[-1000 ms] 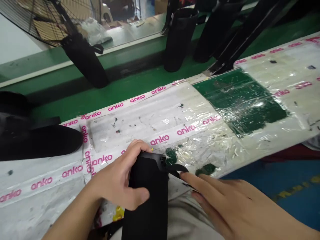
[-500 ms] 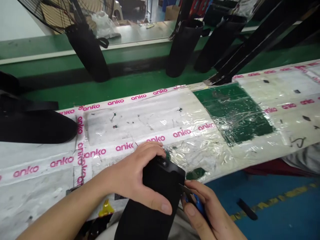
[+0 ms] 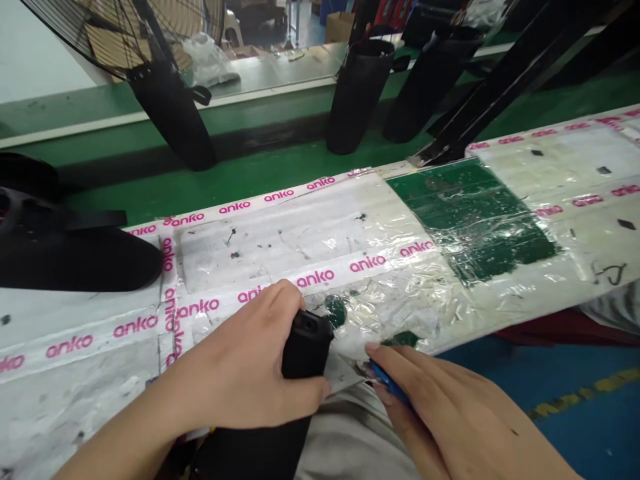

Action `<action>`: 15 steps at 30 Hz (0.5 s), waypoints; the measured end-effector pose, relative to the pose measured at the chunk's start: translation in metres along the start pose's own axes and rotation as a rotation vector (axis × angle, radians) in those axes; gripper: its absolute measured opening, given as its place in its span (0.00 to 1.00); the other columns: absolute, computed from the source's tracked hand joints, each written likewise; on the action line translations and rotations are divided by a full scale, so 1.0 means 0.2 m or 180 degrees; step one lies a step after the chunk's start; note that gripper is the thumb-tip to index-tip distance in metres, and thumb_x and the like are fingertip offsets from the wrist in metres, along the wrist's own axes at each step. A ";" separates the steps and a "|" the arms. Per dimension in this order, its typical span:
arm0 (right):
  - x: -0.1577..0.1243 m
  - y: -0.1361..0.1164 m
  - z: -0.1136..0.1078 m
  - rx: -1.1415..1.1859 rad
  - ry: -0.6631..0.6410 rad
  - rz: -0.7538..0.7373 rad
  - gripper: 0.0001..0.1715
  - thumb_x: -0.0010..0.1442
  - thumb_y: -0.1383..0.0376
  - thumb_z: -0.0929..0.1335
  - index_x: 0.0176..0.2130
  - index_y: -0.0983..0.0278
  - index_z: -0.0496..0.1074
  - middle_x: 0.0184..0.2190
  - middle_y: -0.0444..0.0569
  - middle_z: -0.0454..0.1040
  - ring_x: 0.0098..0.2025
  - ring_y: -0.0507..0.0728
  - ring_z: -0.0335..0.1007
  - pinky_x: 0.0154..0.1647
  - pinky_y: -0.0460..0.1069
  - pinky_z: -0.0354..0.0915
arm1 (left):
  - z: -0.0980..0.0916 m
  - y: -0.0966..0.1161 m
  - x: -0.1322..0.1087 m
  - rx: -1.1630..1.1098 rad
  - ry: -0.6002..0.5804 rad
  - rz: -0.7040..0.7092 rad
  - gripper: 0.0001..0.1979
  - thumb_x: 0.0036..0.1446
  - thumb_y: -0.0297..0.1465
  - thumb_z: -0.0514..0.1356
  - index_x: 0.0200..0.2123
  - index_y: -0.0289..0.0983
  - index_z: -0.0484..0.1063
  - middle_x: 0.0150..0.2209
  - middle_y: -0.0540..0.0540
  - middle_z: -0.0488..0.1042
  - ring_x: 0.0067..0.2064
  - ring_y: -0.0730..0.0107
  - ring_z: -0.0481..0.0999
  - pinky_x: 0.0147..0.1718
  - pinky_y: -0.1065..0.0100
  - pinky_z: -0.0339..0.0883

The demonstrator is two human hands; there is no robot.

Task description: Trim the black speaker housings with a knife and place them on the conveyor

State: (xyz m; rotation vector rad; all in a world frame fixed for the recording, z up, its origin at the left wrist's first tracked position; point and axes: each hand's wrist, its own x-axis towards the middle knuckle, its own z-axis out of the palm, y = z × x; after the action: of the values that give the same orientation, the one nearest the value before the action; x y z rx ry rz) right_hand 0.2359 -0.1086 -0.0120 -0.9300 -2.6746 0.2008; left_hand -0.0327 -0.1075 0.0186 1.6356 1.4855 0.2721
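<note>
My left hand [image 3: 250, 360] is wrapped round a long black padded piece [image 3: 305, 357], thumb across its near face and fingers over the far side. A dark fitting with a small oval hole sits at the top end of this piece. Its lower part slants down towards my lap. My right hand [image 3: 425, 400] grips a blue-handled blade, seemingly a utility knife [image 3: 387, 381]. The grey blade points left at the black piece's right edge, close below its top end. Whether the blade touches it, I cannot tell.
A white-covered bench [image 3: 280, 240] with pink-lettered tape runs across. Another black padded piece [image 3: 85, 260] lies at left. Black pouches [image 3: 173, 113] stand or hang along the green ledge behind, near a fan [image 3: 125, 33]. A dark slanted post [image 3: 500, 80] rises at right.
The black piece has turned more edge-on and shifted slightly left with my left hand. My right hand has turned palm down, and the blade now points left. The view has shifted slightly.
</note>
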 end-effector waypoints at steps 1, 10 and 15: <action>0.03 0.00 0.01 -0.0073 -0.0008 -0.0101 0.19 0.76 0.70 0.56 0.62 0.64 0.64 0.43 0.53 0.81 0.40 0.60 0.81 0.32 0.51 0.76 | 0.00 0.00 0.00 -0.0079 0.0018 -0.0052 0.20 0.52 0.39 0.68 0.42 0.43 0.61 0.41 0.49 0.68 0.39 0.59 0.70 0.34 0.59 0.64; 0.11 -0.01 0.10 -0.0223 -0.0063 -0.0236 0.22 0.72 0.75 0.56 0.61 0.70 0.64 0.42 0.56 0.81 0.34 0.58 0.79 0.25 0.50 0.71 | 0.01 -0.05 0.03 -0.0665 0.0008 -0.0103 0.24 0.47 0.35 0.71 0.43 0.44 0.63 0.45 0.51 0.68 0.43 0.61 0.68 0.39 0.61 0.65; 0.15 0.00 0.10 -0.0255 -0.0040 -0.0272 0.22 0.71 0.76 0.55 0.60 0.69 0.65 0.39 0.53 0.80 0.32 0.58 0.78 0.23 0.50 0.69 | 0.01 -0.06 0.03 -0.0779 -0.0011 -0.0132 0.23 0.46 0.32 0.70 0.43 0.45 0.62 0.45 0.51 0.68 0.44 0.62 0.68 0.40 0.62 0.66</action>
State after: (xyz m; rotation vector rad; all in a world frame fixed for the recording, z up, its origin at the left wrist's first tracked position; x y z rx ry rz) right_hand 0.2070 -0.0916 -0.0234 -0.8376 -2.7452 0.0815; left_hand -0.0372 -0.1047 0.0066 1.4080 1.4216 0.4109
